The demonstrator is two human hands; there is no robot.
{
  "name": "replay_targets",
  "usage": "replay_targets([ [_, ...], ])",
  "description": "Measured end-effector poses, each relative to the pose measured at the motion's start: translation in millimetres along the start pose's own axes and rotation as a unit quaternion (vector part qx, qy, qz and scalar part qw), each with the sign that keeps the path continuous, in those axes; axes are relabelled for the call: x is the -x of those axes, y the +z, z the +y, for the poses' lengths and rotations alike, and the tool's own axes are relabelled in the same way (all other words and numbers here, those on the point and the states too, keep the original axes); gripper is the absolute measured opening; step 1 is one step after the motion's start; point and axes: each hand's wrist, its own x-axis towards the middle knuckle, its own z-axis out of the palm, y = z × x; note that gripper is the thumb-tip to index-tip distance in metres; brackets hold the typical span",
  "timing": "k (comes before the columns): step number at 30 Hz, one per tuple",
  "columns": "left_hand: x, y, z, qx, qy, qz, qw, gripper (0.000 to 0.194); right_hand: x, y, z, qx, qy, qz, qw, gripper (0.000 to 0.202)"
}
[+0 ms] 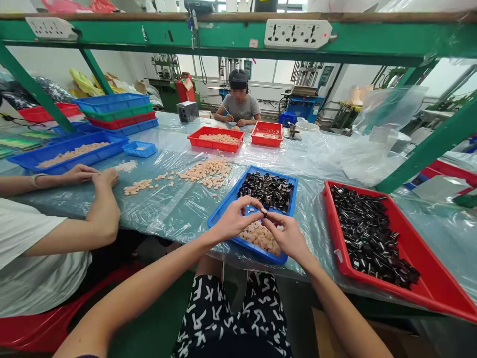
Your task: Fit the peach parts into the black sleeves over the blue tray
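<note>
My left hand (pixel 236 219) and my right hand (pixel 288 236) meet above a blue tray (pixel 214 217). Between the fingertips of both sits a small black piece (pixel 264 215) with a pale bit at its top; the fingers cover much of it. Both hands are closed in a pinch. Under them, the tray's far part holds a heap of shiny black pieces (pixel 266 189). A pile of small, flat, peach-coloured pieces (pixel 261 236) fills its near part, partly hidden by my hands.
At the right, a large red tray (pixel 443 291) carries many black pieces. Loose peach pieces (pixel 208 171) lie on the plastic-covered table (pixel 175 211). A co-worker's hands (pixel 93 175) work at the left; another person (pixel 240 107) sits opposite. A green shelf beam (pixel 231 37) crosses overhead.
</note>
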Motion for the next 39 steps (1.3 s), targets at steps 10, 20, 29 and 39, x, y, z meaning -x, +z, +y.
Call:
replay_targets([
  [10, 5, -7.1, 3, 0.045, -0.048, -0.133, 0.989, 0.027, 11, -16, 3, 0.35, -0.24, 0.025, 0.905, 0.02],
  [20, 3, -10.5, -6, 0.051, -0.051, -0.162, 0.984, 0.024, 8, -16, -7, 0.452, -0.313, 0.0, 0.835, 0.025],
  [29, 7, -27.5, -19, 0.046, -0.073, -0.177, 0.98, 0.038, 1, -5, 6, 0.413, -0.323, -0.025, 0.851, 0.02],
  [39, -4, -7.6, -15, 0.016, -0.068, -0.164, 0.984, 0.03, 8, -15, 8, 0.435, -0.285, -0.031, 0.853, 0.023],
])
